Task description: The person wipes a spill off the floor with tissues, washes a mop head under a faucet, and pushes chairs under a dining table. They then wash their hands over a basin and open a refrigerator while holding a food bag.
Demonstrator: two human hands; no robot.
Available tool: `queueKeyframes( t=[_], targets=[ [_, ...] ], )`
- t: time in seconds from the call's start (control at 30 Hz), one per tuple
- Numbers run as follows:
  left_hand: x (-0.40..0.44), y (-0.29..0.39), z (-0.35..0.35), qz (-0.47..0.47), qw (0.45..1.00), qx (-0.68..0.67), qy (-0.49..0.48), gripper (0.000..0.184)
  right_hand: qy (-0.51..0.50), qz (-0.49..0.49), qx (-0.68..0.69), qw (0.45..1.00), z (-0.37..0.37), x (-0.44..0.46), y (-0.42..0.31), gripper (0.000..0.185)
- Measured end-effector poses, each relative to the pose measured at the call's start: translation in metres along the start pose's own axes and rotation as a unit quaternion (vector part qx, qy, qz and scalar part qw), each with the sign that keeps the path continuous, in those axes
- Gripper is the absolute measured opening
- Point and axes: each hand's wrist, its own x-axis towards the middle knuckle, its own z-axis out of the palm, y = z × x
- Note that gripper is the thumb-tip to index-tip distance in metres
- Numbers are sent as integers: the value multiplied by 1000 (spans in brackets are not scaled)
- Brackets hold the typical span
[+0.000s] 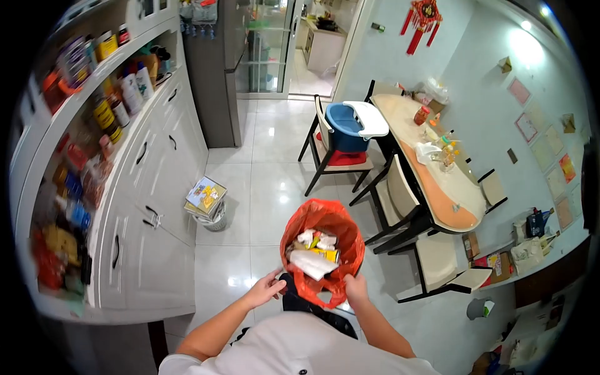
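Observation:
A red plastic bag [299, 234] hangs wide-mouthed in front of my body, low in the middle of the head view. Inside it lie crumpled white tissues [307, 237], a flat white piece of paper or packaging [312, 265] and a yellow packet [327, 254]. My right hand [355, 289] is closed around the bag's near right edge. Just left of the bag, my left hand [267, 290] has its thumb and fingers slightly apart, with nothing visible between them. Whether a bin stands under the bag is hidden.
A small white wastebasket [215, 220] with books or boxes [206, 195] on top stands by the white cabinets [147, 212]. To the right are a chair with a blue baby seat [344, 125], more chairs [400, 187] and a dining table [437, 162]. A grey bin [478, 308] sits lower right.

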Motion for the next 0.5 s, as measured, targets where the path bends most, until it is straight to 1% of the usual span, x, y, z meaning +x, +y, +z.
queueKeyframes(
  t=[0.03,0.07,0.1,0.13,0.17,0.2,0.23,0.27,0.3,0.33,0.37,0.4,0.43,0.47,0.5],
  targets=[
    [22,0,-19,-12,1000,6,1,55,-11,-40,18,999,12,40,-7,31],
    [42,1,-35,-74,988,123,-58,59,-18,-79,34,996,20,74,-13,33],
    [61,-2,-50,-138,955,233,-123,64,-17,-128,-27,991,33,84,-53,34],
    [85,-9,-66,-249,940,210,-99,57,-16,-162,-93,982,48,93,-97,36],
    [94,12,-71,-231,962,116,-84,55,-21,-138,-23,990,61,136,-98,37],
    [113,19,-92,-242,958,116,-97,52,-51,-136,-14,989,70,159,-122,37],
    [137,6,-119,-186,969,63,-153,49,-24,-142,-23,989,84,191,-138,35],
    [149,36,-128,-182,973,104,-98,47,-35,-154,-40,987,94,208,-169,33],
    [167,55,-142,-167,974,109,-103,43,-29,-145,-33,988,106,235,-186,31],
    [188,57,-158,-209,971,79,-88,40,-36,-138,-64,988,118,255,-210,30],
    [209,77,-171,-202,971,97,-83,37,-37,-144,-54,987,133,287,-220,28],
    [231,111,-176,-236,964,100,-70,37,-26,-103,-66,992,148,307,-246,28],
    [254,126,-190,-249,959,108,-79,39,-21,-73,-74,994,163,328,-265,28],
    [282,140,-207,-257,955,117,-86,41,-7,-69,-72,995,180,353,-284,28],
    [308,165,-217,-262,947,139,-119,46,-4,-70,-88,994,192,371,-300,28]
  ],
)
